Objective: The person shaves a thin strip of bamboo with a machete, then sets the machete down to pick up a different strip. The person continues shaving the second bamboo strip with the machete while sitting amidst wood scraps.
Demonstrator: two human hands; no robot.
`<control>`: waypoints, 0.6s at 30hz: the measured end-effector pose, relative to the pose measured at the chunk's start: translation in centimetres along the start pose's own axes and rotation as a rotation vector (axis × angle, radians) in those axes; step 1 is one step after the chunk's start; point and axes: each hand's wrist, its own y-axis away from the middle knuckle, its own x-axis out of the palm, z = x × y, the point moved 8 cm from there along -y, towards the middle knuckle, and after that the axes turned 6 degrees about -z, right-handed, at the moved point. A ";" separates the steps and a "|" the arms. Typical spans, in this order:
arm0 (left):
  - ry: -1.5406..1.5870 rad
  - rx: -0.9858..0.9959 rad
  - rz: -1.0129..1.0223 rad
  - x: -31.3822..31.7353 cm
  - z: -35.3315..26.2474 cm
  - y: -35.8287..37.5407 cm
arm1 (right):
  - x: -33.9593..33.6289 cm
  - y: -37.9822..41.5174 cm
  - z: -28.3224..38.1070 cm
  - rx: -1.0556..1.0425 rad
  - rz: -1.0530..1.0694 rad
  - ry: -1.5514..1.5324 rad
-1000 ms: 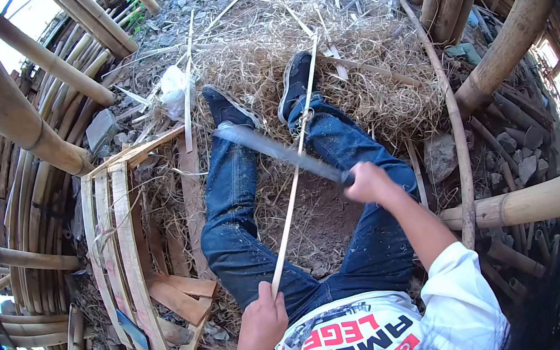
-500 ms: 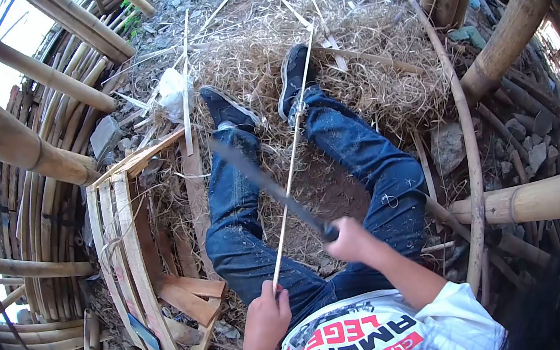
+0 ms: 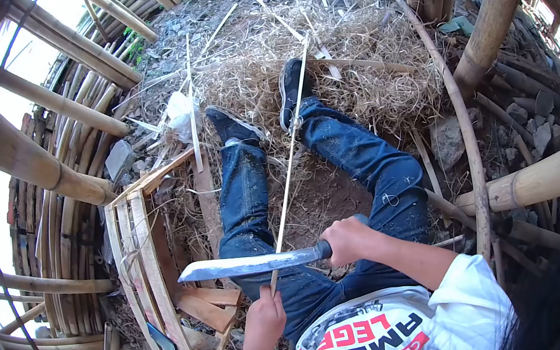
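Observation:
A large knife lies level across a long thin bamboo strip, near the strip's lower end. My right hand is wrapped round the dark handle, with the blade pointing left. My left hand grips the lower end of the strip, just below the blade. From there the strip runs up between my legs, past my shoe, onto the pile of shavings.
A wooden crate with a phone by it stands left of my legs. Bamboo poles rise on both sides. A long pole lies at the right. A plastic bag is beyond my left foot.
The knife has come down toward me along the strip, from slanting away to lying level just above my left hand. My left hand still holds the strip. The view has shifted slightly.

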 end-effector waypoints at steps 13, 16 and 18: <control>-0.013 -0.006 0.037 -0.4 2.5 2.3 | -5.7 -4.4 -11.7 0.427 -0.330 -0.105; -0.022 0.024 0.002 -0.8 2.4 0.9 | -3.0 -3.4 -9.4 0.496 -0.355 -0.285; -0.014 0.015 0.017 -0.3 1.9 0.8 | 0.3 -2.1 -7.1 0.463 -0.366 -0.425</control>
